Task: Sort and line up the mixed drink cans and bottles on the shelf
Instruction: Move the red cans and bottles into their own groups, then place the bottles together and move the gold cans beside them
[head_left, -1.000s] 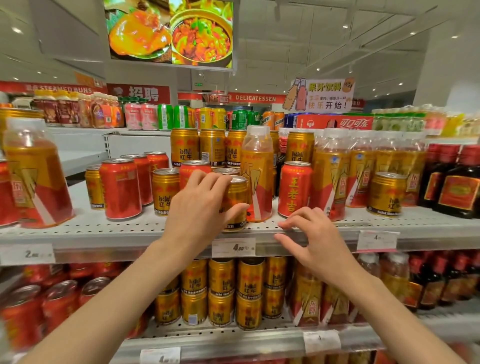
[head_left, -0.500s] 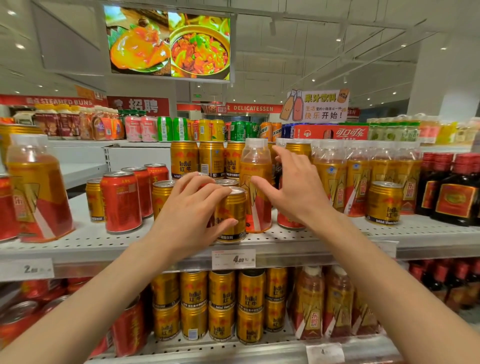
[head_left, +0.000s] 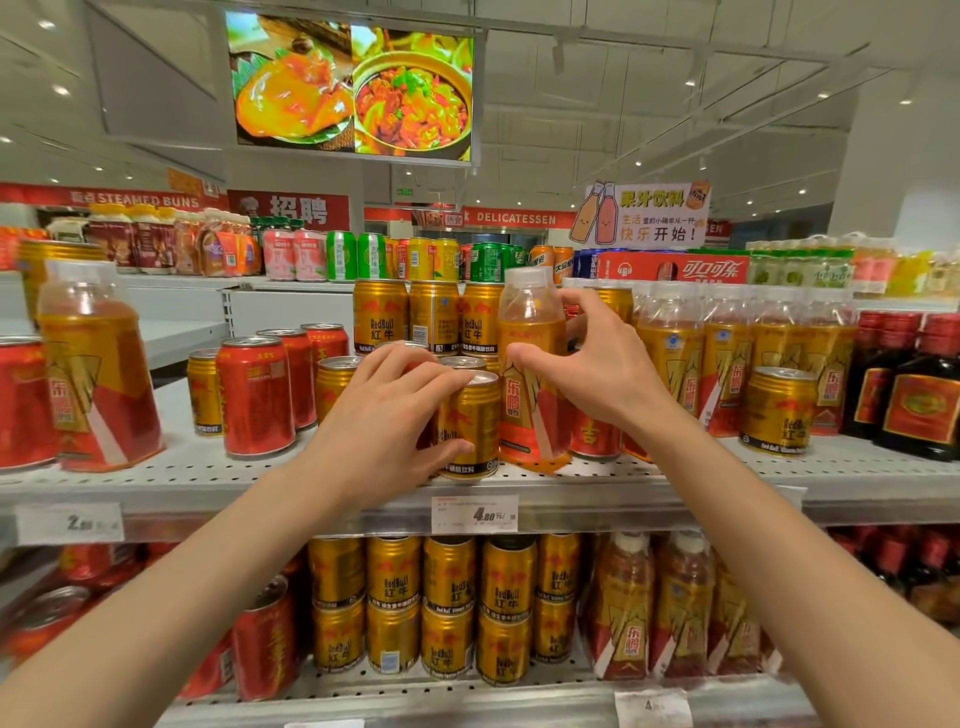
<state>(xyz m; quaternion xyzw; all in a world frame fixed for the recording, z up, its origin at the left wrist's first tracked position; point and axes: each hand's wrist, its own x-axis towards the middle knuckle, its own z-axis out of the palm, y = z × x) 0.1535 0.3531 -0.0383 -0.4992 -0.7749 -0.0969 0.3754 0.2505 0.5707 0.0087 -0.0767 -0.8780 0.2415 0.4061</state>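
L hand curled round a gold Red Bull can at front edge of the upper shelf: fingers over the can's top rim and left side, thumb low across its front. Can upright, sitting on shelf, just above the 4.80 price tag.

R hand wrapped on the orange Dongpeng bottle immed. right of that can: thumb across bottle front at label top, fingers reaching round behind the shoulder. Bottle upright, base on shelf, touching or nearly touching the gold can — can't tell which.

Behind R wrist: red Wanglaoji can, mostly hidden. Behind L hand: more gold cans, tops only visible, plus a back row of taller gold Red Bull cans.

Left of hands: group of red cans w/ one small gold can among them. Far left: one large Dongpeng bottle, close to lens, distorted.

Right of hands: row of Dongpeng bottles w/ white caps, a lone gold can in front of them, then dark bottles w/ red caps at far right.

Lower shelf: stacked gold cans centre, Dongpeng bottles to right, red cans left, blurred.

Overhead: food display screen.
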